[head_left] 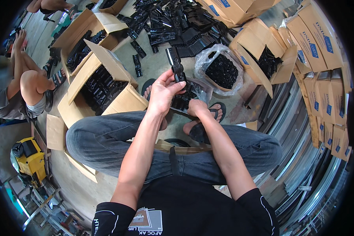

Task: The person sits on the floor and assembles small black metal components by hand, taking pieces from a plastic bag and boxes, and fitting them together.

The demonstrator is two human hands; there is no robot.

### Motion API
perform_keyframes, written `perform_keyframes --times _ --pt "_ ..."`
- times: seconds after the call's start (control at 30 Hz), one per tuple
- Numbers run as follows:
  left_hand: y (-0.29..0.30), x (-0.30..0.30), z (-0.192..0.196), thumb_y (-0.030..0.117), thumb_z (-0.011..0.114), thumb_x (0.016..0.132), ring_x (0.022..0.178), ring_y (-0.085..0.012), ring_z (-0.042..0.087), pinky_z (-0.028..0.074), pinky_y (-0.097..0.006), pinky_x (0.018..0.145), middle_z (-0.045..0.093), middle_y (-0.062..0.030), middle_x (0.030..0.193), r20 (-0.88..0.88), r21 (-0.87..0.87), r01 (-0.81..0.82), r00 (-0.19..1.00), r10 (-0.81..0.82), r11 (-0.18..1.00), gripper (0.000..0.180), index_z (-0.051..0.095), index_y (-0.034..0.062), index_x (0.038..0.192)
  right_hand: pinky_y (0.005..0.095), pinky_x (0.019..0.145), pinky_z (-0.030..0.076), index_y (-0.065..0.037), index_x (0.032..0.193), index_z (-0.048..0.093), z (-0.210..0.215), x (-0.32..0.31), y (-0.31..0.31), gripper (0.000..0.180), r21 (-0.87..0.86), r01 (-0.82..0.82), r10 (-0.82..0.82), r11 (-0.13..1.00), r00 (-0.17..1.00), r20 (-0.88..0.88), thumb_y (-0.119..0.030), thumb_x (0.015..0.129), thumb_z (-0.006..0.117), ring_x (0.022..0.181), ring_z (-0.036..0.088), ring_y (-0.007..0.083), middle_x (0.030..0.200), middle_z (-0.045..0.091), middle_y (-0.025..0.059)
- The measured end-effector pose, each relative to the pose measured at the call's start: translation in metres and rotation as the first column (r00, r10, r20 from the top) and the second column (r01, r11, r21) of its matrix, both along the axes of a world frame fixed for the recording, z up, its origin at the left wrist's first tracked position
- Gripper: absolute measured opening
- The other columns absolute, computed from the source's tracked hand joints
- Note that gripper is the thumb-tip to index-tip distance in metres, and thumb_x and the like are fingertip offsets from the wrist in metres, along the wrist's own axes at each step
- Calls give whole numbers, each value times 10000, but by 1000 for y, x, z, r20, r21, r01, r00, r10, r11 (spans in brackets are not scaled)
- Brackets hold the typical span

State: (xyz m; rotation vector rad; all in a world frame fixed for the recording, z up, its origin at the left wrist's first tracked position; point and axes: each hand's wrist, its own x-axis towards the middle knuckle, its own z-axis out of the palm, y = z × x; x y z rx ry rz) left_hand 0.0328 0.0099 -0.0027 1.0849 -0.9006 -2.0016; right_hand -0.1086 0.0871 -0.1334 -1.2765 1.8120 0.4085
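My left hand [164, 89] is closed round a glossy black metal part [174, 59], a rounded bracket-like piece with a joint in its middle, held upright between thumb and fingers. Just to the right and lower, my right hand [198, 107] is curled at the edge of an opened clear plastic bag [204, 91]. Small black pieces [180, 103] lie in that bag between my feet. The right fingertips are partly hidden, so whatever they pinch does not show.
An open carton [124, 100] of black parts stands left, another carton [61, 45] behind it. Ahead lies a heap of black parts [188, 31]. A bag of small black pieces [222, 70] and a carton [249, 61] stand right, near metal lengths [299, 157]. Someone sits at left [31, 86].
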Motion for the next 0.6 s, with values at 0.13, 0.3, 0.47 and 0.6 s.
perform_keyframes --times 0.13,0.3,0.47,0.6 --pt "-1 1 -1 -33 699 870 954 -145 658 567 -322 815 654 -42 1096 18 6 -9 1000 9 1000 488 540 17 1329 419 969 522 -12 1111 721 -1 -2 0 311 41 -50 49 998 998 39 -124 836 627 1161 642 340 1219 673 213" --pt "-3 2 0 -8 703 876 956 -138 652 557 -295 792 654 -41 1092 12 17 -29 1000 29 999 473 544 15 1321 441 948 529 7 1053 729 -11 -3 6 279 -115 25 -23 993 1000 19 -105 819 625 1120 654 369 1160 683 244" --pt "-2 3 -2 8 699 883 954 -137 651 553 -291 787 653 -40 1094 0 4 -29 1000 29 1000 468 543 16 1324 460 929 534 20 1027 734 -19 -5 9 278 -160 40 -30 986 998 63 -94 802 617 1080 661 401 1108 687 271" --pt "-2 3 -2 10 701 881 952 -137 653 555 -291 786 653 -41 1091 0 5 -35 999 35 999 482 537 13 1334 458 937 530 32 1058 723 -14 -4 6 306 -129 68 -58 989 995 77 -89 796 621 1101 654 393 1133 682 266"
